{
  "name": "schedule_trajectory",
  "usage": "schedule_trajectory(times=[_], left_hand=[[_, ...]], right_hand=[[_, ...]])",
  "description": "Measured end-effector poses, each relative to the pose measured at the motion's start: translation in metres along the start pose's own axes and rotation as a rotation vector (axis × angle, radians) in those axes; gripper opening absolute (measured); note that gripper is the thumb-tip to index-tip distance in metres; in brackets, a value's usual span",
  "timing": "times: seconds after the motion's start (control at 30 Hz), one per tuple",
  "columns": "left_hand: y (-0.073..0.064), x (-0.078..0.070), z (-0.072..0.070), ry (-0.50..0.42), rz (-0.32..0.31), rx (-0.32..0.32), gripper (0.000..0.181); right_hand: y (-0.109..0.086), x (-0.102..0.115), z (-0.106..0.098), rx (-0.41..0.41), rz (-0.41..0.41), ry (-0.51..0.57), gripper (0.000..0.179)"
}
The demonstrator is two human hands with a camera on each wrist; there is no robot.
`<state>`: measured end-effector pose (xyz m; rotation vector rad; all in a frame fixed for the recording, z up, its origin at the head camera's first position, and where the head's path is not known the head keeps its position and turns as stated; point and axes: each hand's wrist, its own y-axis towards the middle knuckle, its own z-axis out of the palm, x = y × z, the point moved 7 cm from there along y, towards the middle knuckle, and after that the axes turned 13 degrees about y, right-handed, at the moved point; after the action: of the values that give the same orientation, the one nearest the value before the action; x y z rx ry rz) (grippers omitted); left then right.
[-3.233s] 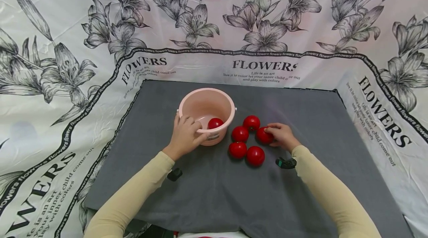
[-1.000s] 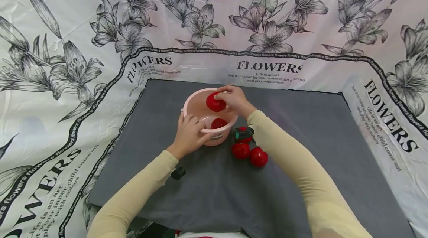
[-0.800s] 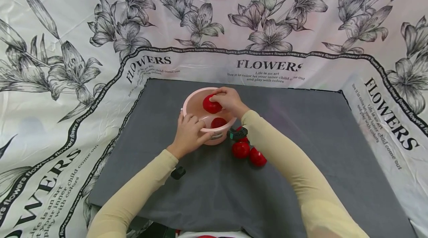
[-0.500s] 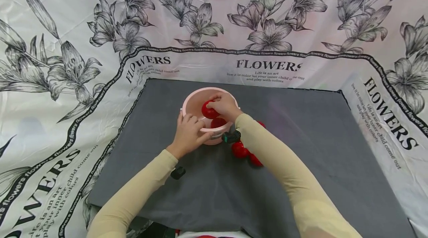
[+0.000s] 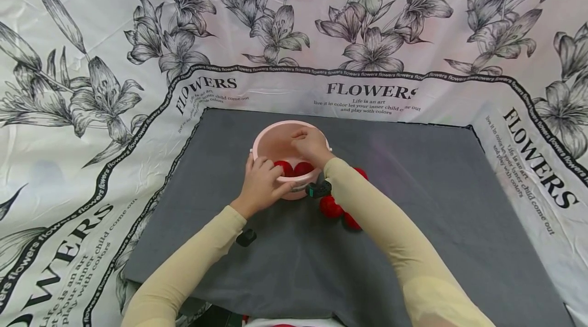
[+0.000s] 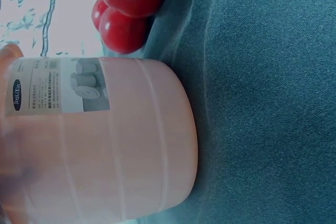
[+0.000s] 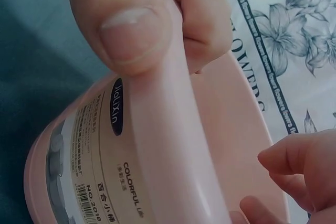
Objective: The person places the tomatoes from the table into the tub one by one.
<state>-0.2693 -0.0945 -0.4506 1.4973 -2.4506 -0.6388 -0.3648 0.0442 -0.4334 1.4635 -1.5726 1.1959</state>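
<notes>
Left hand (image 5: 261,184) grips the bucket (image 5: 274,141); right hand (image 5: 311,146), loose, holds nothing. Two tomatoes (image 5: 303,169) are inside; at least three more tomatoes (image 5: 330,207) sit outside, around four o'clock.

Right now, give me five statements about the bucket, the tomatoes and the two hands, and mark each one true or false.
1. Both hands hold nothing. False: the right hand does, but the left hand grips the bucket at its rim.
2. Two tomatoes show inside the bucket. True.
3. The bucket lies on its side. False: it stands upright on the grey cloth.
4. Other tomatoes lie outside the bucket. True.
5. A label is on the bucket's outside. True.
</notes>
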Motion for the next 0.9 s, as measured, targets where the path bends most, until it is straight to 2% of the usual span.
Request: schedule_trajectory(times=[0.2, 0.37, 0.57, 0.73, 0.9], left_hand=[[0.000, 0.000, 0.000, 0.005, -0.011, 0.017, 0.038], [-0.001, 0.000, 0.001, 0.013, -0.014, 0.020, 0.038], [-0.001, -0.001, 0.001, 0.014, -0.008, 0.003, 0.038], [-0.001, 0.000, 0.001, 0.019, -0.015, -0.005, 0.039], [-0.001, 0.000, 0.002, 0.023, -0.015, -0.008, 0.039]], right_hand=[[-0.001, -0.001, 0.001, 0.013, 0.031, 0.053, 0.028], [-0.004, 0.001, 0.000, 0.019, 0.026, 0.061, 0.029], [-0.009, 0.003, -0.006, 0.070, 0.021, 0.079, 0.032], [-0.014, 0.010, -0.037, 0.090, -0.035, 0.114, 0.036], [-0.017, -0.004, -0.093, 0.073, 0.002, 0.183, 0.043]])
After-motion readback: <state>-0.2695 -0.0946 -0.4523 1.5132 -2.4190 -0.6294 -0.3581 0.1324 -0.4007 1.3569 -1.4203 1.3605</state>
